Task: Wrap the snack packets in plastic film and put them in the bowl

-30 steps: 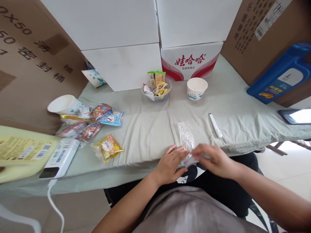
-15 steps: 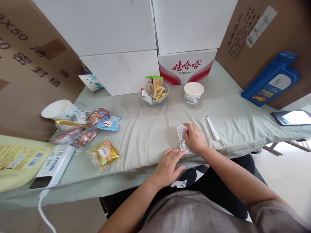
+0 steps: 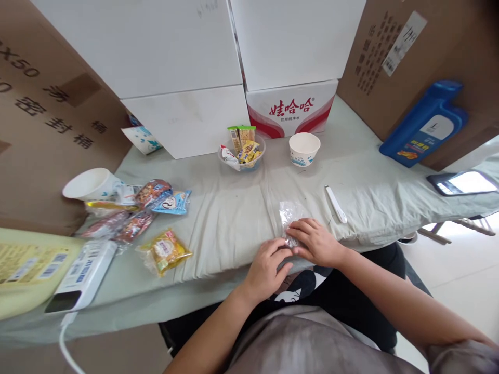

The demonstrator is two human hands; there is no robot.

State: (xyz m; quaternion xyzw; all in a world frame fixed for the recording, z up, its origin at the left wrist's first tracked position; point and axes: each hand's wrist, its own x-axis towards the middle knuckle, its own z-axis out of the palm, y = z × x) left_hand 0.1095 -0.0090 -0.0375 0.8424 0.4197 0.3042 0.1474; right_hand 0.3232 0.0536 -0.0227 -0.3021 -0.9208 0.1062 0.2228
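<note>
A crinkled clear plastic wrapper (image 3: 287, 212) lies on the cloth near the table's front edge. My right hand (image 3: 316, 243) rests palm-down over its lower right part, fingers slightly curved, hiding that part. At the wrapper's bottom edge, my left hand (image 3: 270, 267) touches it with the fingertips, thumb held apart. The two hands nearly meet there. Just right of the wrapper lies a slim white tool (image 3: 336, 204) with a dark tip.
Behind stand a white paper bowl (image 3: 304, 150) and a clear plastic bowl (image 3: 260, 151) of wrapped snacks. Left are packaged snacks (image 3: 166, 249), a tipped paper bowl (image 3: 93, 184) and a power bank (image 3: 83, 275). Right are a blue bottle (image 3: 424, 127) and a phone (image 3: 463, 183). Boxes (image 3: 290, 109) wall the back.
My right hand has slid down the wrapper toward the table edge and my left hand, uncovering the wrapper's upper part. My left hand stays at the bottom edge. The view has shifted slightly.
</note>
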